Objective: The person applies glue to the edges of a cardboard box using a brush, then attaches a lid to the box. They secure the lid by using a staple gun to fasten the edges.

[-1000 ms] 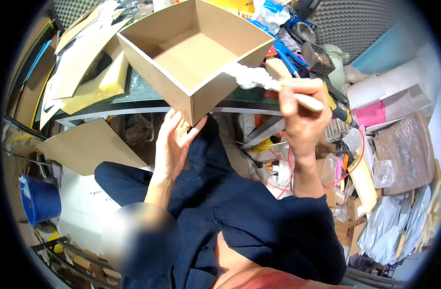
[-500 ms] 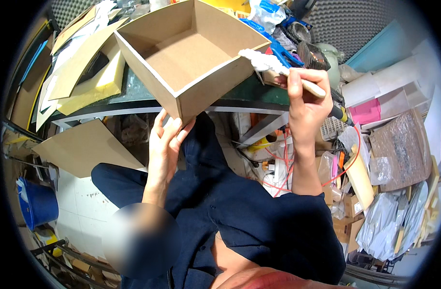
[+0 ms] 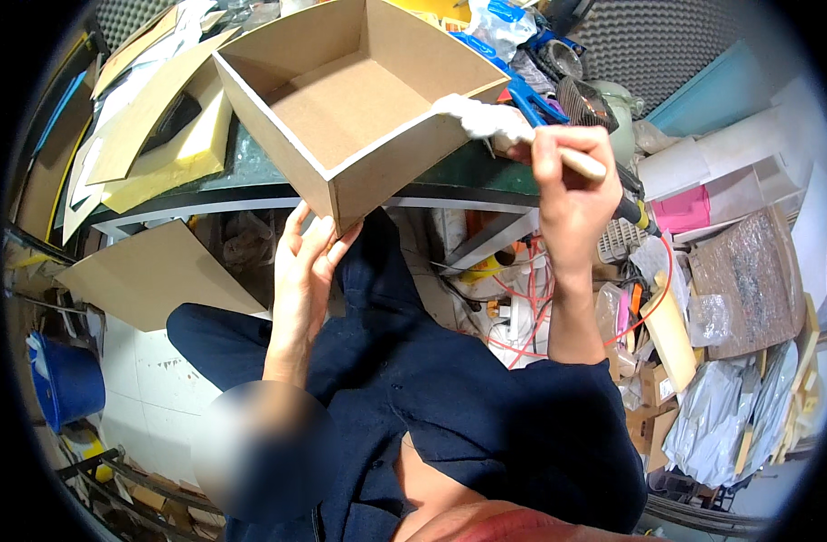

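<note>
While clutter (image 3: 153,110) hides much of the table (image 3: 244,169), an open brown box (image 3: 403,173) overhangs its near edge, near corner jutting out, far corner cut off above. My left hand (image 3: 300,256) touches the jutting corner from below; with some fingertips hidden, I cannot tell whether it grips. My right hand (image 3: 576,200) grasps a brush (image 3: 584,163), white paste (image 3: 488,120) masking its bristles at the box's right rim.
</note>
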A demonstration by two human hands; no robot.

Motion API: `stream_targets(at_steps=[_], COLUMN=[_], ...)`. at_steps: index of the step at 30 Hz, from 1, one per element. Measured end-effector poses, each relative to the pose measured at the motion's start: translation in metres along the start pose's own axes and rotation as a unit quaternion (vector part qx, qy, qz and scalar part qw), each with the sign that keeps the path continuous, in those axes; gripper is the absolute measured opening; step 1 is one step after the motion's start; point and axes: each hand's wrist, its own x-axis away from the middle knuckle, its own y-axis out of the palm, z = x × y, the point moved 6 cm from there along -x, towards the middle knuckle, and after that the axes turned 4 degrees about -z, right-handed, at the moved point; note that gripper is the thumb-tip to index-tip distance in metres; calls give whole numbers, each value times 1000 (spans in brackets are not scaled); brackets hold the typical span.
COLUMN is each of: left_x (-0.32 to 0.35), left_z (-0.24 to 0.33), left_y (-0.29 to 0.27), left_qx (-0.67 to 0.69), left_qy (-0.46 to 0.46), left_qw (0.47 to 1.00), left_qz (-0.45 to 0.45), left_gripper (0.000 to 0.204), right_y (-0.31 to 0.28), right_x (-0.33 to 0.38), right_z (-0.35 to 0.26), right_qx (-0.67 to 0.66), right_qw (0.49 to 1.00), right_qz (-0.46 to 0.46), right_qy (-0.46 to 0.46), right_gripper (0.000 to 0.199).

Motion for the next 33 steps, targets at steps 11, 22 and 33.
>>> stream_targets(at_steps=[11,22,33], left_x=[2,7,7], left_z=[4,16,13], left_y=[-8,-25,-29], left_qx=[-27,-125,-122], left_qy=[5,37,40], left_qw=[1000,991,992], left_qz=[3,10,8], left_gripper=[71,63,63], right_y=[-23,-12,-10], right_x=[-17,3,-1], right_z=[22,-4,2], right_qx=[-13,-14,16], right_qw=[999,1000,998], right_qz=[34,19,59], right_qy=[-5,-14,-4], right_gripper=[10,13,14])
